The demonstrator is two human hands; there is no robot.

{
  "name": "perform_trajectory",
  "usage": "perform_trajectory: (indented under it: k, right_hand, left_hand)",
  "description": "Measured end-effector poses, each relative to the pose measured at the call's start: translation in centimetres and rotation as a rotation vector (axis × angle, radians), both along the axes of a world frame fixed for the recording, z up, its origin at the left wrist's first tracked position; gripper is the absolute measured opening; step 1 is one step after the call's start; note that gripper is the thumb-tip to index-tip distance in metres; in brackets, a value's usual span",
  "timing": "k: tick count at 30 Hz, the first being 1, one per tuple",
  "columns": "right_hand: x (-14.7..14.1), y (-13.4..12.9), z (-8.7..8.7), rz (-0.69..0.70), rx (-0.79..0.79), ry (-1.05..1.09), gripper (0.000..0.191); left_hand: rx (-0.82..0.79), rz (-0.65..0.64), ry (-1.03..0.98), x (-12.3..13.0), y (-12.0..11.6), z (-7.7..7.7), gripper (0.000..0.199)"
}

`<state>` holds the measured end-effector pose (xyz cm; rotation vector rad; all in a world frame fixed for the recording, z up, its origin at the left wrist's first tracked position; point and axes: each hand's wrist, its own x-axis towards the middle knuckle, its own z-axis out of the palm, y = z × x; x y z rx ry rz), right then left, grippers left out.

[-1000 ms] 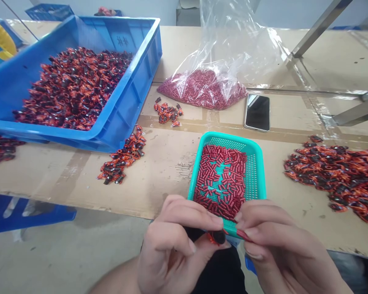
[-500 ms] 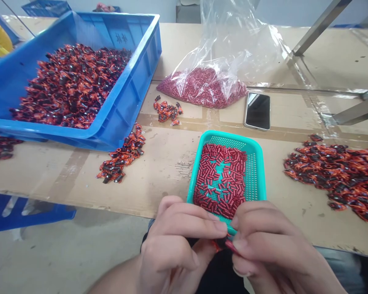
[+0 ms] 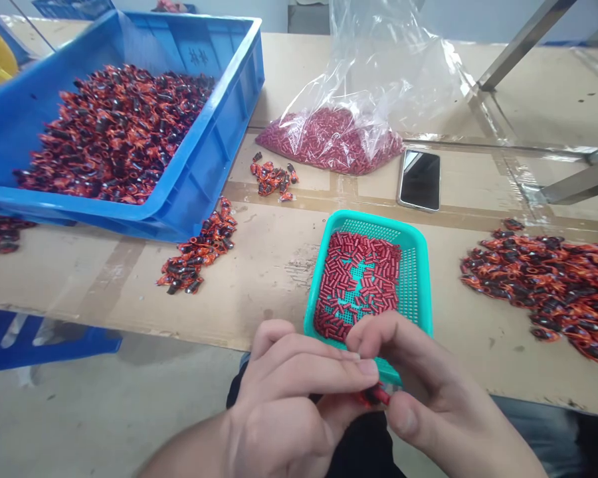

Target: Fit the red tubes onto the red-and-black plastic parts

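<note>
Since half a second ago, your right hand has opened its pinch, thumb now just beside the red tube. Your left hand pinches the black-and-orange piece, the tube at its end. Just beyond your hands sits the green basket; farther off, the phone, then the clear bag.
</note>
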<state>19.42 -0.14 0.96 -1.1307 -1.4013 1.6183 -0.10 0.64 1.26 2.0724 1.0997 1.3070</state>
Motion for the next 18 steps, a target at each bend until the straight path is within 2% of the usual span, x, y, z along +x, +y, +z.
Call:
perform_trajectory:
  k: [3,8,13,18]
  right_hand:
    - [0.4,-0.1,-0.4,0.077,-0.16,0.108,0.054]
    - [0.4,-0.2,-0.8,0.096,-0.105,0.216,0.039]
    - [-0.3,0.4,-0.6,0.097,-0.084,0.21,0.041]
    - [-1.0,0.3,-0.8,0.077,-0.21,0.317,0.05]
  left_hand:
    - [-0.003,-0.02,-0.011,0.2,0.0,0.2,0.012]
    - [-0.073,-0.099,-0.113,-0.2,-0.1,0.3,0.044]
    - [-0.116,-0.161,-0.16,-0.3,-0.2,0.2,0.05]
    - [-0.106,-0.159,-0.162,0.1,-0.3,0.0,0.056]
